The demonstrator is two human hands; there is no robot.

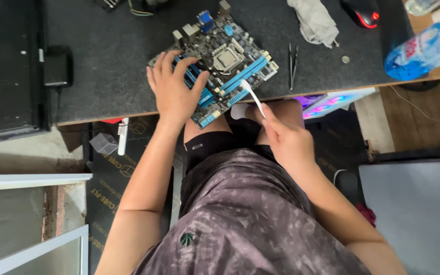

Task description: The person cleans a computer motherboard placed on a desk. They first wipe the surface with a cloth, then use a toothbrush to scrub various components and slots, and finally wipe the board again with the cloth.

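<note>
Board point(220, 66) is lying at the worktop point(113, 61) edge. Left hand point(174, 89) is pressing flat on the board. Right hand point(286, 137), nearer its edge, is gripping a white brush point(253, 97) pointing at the board.

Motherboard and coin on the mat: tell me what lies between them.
In the head view, black tweezers lie on the dark mat between the motherboard and the coin, apart from both.

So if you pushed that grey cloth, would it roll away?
Probably not. The grey cloth lies crumpled in soft folds on the dark desk mat, so it looks floppy and light. It would likely bunch up or slide, not roll.
</note>
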